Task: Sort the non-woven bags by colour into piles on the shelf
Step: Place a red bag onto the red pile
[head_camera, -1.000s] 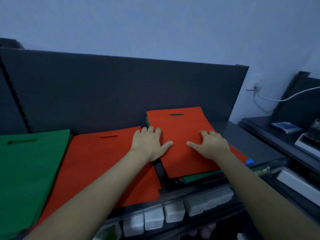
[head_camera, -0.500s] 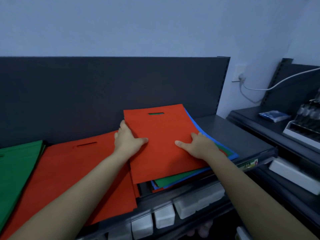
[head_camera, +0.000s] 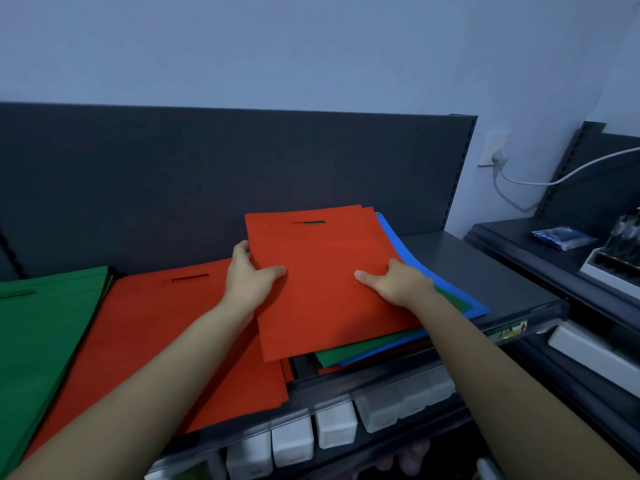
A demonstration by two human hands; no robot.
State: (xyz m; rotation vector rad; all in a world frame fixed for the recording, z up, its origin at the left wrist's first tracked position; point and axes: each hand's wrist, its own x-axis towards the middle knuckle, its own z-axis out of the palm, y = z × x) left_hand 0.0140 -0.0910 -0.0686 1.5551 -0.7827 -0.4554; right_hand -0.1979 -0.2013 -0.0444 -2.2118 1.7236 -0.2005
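Your fingertips hidden under the red bag (head_camera: 322, 289), mixed stack (head_camera: 360, 353) beneath mostly covered, your left hand (head_camera: 249, 278) pinching its 9 o'clock edge, right hand (head_camera: 394, 285) its 3 o'clock edge, red pile (head_camera: 156, 341) at 8 o'clock.

Both bare forearms reach forward; the left hand (head_camera: 251, 277) and right hand (head_camera: 394, 284) each pinch the red bag (head_camera: 322, 271), thumbs on top.
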